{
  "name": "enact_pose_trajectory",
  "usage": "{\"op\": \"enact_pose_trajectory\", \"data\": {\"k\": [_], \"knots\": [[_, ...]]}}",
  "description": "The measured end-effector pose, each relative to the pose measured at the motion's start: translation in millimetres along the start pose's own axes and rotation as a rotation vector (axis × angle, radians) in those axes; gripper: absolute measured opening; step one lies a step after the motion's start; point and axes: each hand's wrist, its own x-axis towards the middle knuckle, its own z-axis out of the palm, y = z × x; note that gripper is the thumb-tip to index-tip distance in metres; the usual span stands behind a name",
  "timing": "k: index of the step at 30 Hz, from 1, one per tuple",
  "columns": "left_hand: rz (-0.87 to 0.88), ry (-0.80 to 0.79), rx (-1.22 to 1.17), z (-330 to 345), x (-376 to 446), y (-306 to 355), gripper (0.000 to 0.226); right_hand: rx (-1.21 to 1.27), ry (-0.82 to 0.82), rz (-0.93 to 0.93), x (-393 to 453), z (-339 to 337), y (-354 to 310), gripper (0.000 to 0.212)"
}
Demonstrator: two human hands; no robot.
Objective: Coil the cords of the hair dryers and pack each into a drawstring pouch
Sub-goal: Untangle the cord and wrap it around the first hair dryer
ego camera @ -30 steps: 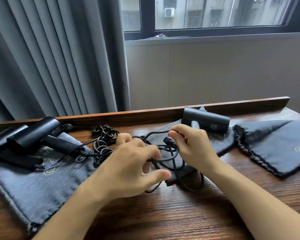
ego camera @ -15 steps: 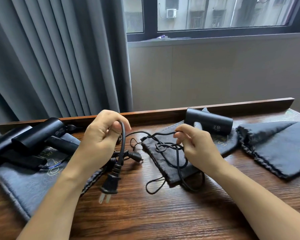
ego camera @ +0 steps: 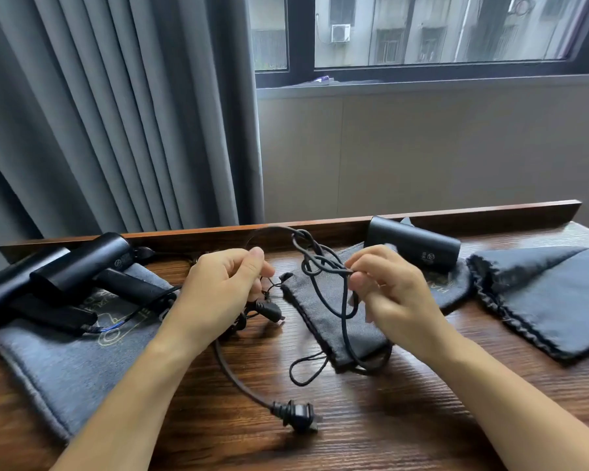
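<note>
A tangled black cord (ego camera: 315, 263) hangs between my hands above the wooden table (ego camera: 354, 433). My left hand (ego camera: 223, 288) grips one stretch of it; below that hand the cord runs down to a two-pin plug (ego camera: 298, 416) lying on the wood. My right hand (ego camera: 386, 288) pinches a loop of the same cord. This cord's hair dryer (ego camera: 413, 246) lies behind my right hand on a dark grey drawstring pouch (ego camera: 323, 317). Two more black hair dryers (ego camera: 79, 266) lie at the left on another grey pouch (ego camera: 58, 362).
A third grey pouch (ego camera: 544, 297) lies flat at the right. A raised wooden ledge (ego camera: 490, 215) borders the table's far side, with grey curtains (ego camera: 116, 113) and a window behind. Another plug (ego camera: 267, 311) lies under my left hand.
My left hand has dropped and moved right toward the right hand; the plug that dangled from it now lies on the table. The cord has risen into a knotted loop between both hands.
</note>
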Motion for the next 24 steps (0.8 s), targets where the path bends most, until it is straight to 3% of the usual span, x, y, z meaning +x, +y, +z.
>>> {"op": "enact_pose_trajectory", "data": {"k": [6, 11, 14, 18, 24], "knots": [[-0.018, 0.030, 0.022, 8.7, -5.4, 1.8, 0.060, -0.166, -0.162, -0.248, -9.4, 1.4, -11.2, 0.018], [-0.009, 0.027, -0.095, 20.4, -8.9, 8.2, 0.027, -0.336, -0.274, -0.353, -15.5, 5.3, -20.1, 0.020], [0.030, 0.005, -0.091, 21.8, -13.4, 10.2, 0.030, -0.197, -0.155, -0.315, -15.1, 8.3, -27.2, 0.013], [0.086, -0.031, -0.073, 27.0, -26.5, 16.1, 0.022, -0.107, 0.160, -0.130, 2.0, 17.8, -24.7, 0.029], [0.173, 0.001, 0.009, 31.0, -31.2, 16.4, 0.019, -0.143, 0.194, -0.197, 10.0, 21.0, -25.2, 0.014]]}}
